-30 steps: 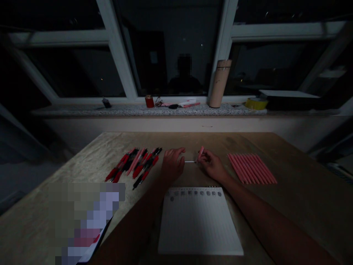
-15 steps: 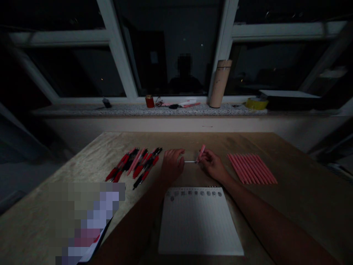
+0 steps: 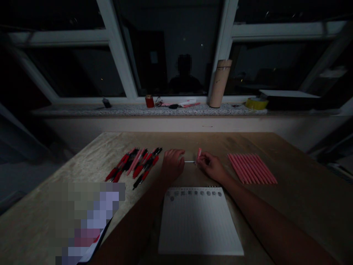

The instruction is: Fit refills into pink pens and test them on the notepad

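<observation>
Two grips: left fingers [image 3: 176, 151], white rod [image 3: 189, 161] crosswise; right fingers [image 3: 203, 161], pink stick [image 3: 199, 152] toward windows [image 3: 171, 44].

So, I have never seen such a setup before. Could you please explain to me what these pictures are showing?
There is no machine here: you see a person's two bare hands. Every picture comes from one camera worn on the head, looking forward and down.

On the table lie mixed red, black and pink pens at left, a lined notepad nearest the person, and a row of pink sticks at right.

The right hand holds a short pink piece. A thin white rod spans the gap to the left hand; its grip is unclear.
</observation>
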`<state>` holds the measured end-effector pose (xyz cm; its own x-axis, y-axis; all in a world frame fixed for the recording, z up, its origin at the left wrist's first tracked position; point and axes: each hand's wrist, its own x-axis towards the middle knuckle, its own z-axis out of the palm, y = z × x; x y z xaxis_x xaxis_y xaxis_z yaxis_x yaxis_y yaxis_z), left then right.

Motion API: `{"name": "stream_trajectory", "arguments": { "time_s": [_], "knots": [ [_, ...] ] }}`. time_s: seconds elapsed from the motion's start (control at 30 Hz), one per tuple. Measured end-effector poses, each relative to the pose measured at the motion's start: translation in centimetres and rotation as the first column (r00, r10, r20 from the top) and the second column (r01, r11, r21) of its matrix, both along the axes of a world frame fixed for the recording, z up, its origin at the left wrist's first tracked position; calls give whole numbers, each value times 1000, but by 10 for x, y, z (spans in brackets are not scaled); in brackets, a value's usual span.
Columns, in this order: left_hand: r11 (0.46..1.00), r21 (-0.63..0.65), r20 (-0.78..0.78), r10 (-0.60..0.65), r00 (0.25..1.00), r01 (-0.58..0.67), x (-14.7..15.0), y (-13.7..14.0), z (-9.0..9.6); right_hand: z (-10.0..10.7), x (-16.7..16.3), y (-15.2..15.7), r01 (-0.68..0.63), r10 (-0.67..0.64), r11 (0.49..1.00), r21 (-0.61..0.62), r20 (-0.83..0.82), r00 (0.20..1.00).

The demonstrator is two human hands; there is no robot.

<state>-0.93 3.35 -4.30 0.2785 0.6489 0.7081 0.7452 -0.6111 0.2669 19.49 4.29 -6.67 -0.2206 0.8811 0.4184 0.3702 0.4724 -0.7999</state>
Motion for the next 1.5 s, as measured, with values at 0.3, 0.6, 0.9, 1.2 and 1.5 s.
{"name": "stream_trajectory", "arguments": {
  "time_s": [0.3, 0.6, 0.9, 1.2, 1.5],
  "knots": [
    [995, -91, -114, -62, 992, 52, 2, -1, 0, -1, 0, 4, -69, 54, 996, -65, -219, 974],
    [993, -109, -126, -66, 990, 52, 1, 1, -3, 1, -1, 0, -30, 28, 1000, -8, -141, 990],
    [991, -121, -130, -72, 989, 56, 1, 0, -1, 7, -4, -6, -24, 24, 1000, -6, -11, 1000],
    [992, -116, -124, -68, 990, 54, 0, -1, -1, 12, 0, 2, -172, 25, 942, -289, -450, 893],
    [989, -138, -126, -74, 989, 56, 1, 0, 1, 14, 0, 1, -183, -2, 920, -347, -472, 882]
  ]
}}
